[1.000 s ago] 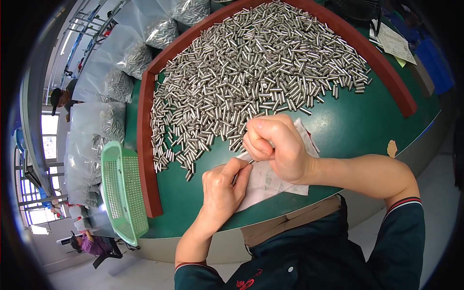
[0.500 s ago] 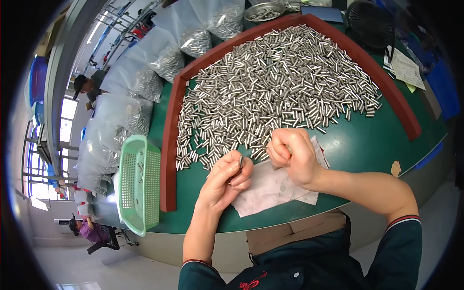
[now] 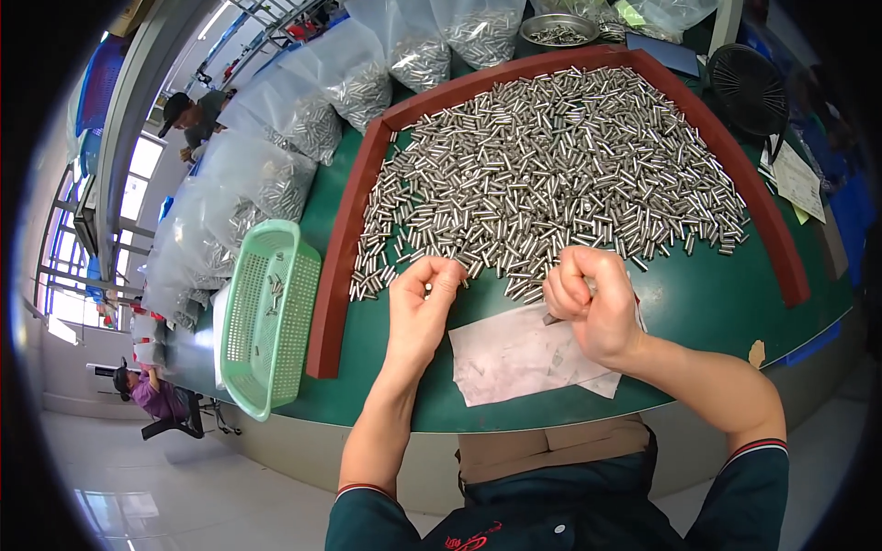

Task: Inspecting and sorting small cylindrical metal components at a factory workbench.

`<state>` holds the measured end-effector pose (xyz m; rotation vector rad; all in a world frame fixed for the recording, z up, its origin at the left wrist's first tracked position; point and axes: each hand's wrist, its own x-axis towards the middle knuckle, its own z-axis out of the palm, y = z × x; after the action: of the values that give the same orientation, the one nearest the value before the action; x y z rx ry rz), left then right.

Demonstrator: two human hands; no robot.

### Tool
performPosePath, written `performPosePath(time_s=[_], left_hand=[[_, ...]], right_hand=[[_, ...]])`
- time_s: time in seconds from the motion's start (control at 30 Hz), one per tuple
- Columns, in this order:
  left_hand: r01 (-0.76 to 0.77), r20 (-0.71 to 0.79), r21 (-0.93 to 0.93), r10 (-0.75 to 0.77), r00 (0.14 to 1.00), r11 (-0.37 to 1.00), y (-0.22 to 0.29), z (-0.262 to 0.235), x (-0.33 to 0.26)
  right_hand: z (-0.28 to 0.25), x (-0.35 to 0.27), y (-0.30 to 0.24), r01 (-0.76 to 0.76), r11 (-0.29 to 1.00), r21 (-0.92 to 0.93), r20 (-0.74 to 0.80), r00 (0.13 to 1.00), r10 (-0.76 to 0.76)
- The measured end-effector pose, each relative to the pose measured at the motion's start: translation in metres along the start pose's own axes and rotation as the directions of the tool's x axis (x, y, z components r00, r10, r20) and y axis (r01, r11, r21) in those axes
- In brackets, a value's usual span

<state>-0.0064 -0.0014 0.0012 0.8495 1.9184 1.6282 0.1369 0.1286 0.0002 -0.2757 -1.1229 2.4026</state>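
Note:
A wide heap of short, shiny metal pins (image 3: 551, 174) covers the green table (image 3: 404, 367) in front of me. At the heap's near edge my left hand (image 3: 423, 308) is closed, thumb against the fingers, and a bright pin end (image 3: 428, 288) shows in it. To the right, over a stained pale cloth (image 3: 505, 356), my right hand (image 3: 597, 308) is curled into a fist. A small greyish bit (image 3: 551, 319) shows below its fingers; whatever the fist holds is otherwise hidden.
A dark red frame (image 3: 338, 275) borders the heap on its left, back and right. Left of it stands a green basket (image 3: 308, 317) with a few pins. Clear bags of pins (image 3: 358, 87) line the far left; a metal bowl (image 3: 559, 32) and black fan (image 3: 749, 87) stand behind.
My left hand has turned over and reached forward to the heap's edge, its back now upward. My right fist stays over the cloth. The whole view has shifted slightly.

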Motion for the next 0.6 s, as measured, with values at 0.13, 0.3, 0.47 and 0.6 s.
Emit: performPosePath(time_s=[0.13,0.3,0.47,0.6], left_hand=[[-0.177,0.006,0.692,0.24,0.971,0.7,-0.001,0.012,-0.006],[-0.168,0.007,0.743,0.243,0.97,0.648,-0.003,0.018,-0.005],[-0.116,0.14,0.444,0.059,0.988,0.888,0.007,0.016,-0.016],[-0.254,0.342,0.514,0.075,0.937,0.819,0.011,0.036,-0.031]], right_hand=[[0.001,-0.001,0.001,-0.005,1.0,-0.002,-0.012,1.0,0.005],[0.004,-0.002,-0.003,-0.015,1.0,-0.021,-0.035,0.999,0.015],[-0.002,-0.002,-0.001,-0.004,1.0,-0.024,-0.034,0.999,0.003],[-0.002,-0.001,-0.002,0.007,1.0,0.02,-0.008,1.0,-0.007]])
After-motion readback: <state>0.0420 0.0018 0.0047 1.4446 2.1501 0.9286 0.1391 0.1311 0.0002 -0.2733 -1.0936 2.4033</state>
